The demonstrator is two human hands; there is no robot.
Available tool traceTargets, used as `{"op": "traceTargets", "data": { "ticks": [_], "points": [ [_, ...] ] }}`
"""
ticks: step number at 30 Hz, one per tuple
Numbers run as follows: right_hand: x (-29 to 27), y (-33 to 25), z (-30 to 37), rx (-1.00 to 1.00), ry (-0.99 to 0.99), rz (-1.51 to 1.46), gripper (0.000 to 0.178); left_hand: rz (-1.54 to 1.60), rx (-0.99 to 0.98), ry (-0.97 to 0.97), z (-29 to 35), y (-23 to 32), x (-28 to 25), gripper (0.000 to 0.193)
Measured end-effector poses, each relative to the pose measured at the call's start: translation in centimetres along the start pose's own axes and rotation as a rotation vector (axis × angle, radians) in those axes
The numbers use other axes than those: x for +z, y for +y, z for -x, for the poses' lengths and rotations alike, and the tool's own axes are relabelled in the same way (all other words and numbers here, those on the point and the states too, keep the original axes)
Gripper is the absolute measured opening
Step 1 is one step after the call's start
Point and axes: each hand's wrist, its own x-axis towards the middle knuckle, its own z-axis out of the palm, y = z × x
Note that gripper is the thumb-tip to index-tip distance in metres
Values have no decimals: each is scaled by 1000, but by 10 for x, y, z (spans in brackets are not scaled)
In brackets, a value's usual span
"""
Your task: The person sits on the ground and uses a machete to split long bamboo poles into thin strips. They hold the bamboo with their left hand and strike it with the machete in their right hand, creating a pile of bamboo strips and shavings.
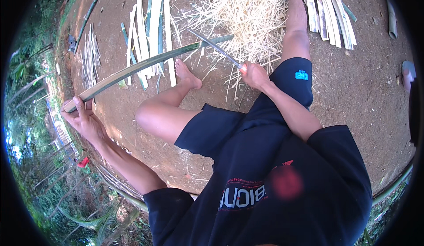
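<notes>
A long bamboo strip, pale on one face and green along its edge, slants from the left up to the middle. My left hand grips its near end, thumb on top. In my right hand is the handle of a knife with a long narrow blade. The blade crosses the strip near its far end; whether it touches or only passes over it, I cannot tell. Beneath that far end lies a heap of pale bamboo shavings, between my outstretched legs.
Split bamboo strips lie beyond my left foot, and more strips are beside my right foot. Thin sticks sit at the far left. A bamboo tube rests at the far right. Another person's foot shows at the right edge.
</notes>
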Motion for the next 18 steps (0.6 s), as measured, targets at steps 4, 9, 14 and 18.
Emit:
{"op": "traceTargets", "data": {
  "ticks": [4, 9, 14, 18],
  "points": [
    [6, 45, -41, 267, -20, -45, 35, 65, -42, 60, -17, -10, -5, 24],
    [-5, 33, -39, 333, -209, -201, 34, 150, -28, -31, -26, -18, -3, 23],
    [-12, -52, 43, -162, -121, -294, 29, 322, 35, -289, -30, -18, -23, 21],
    [-17, -75, 61, -353, -99, -151, 28, 289, 62, -365, -29, -13, -16, 20]
  ]
}}
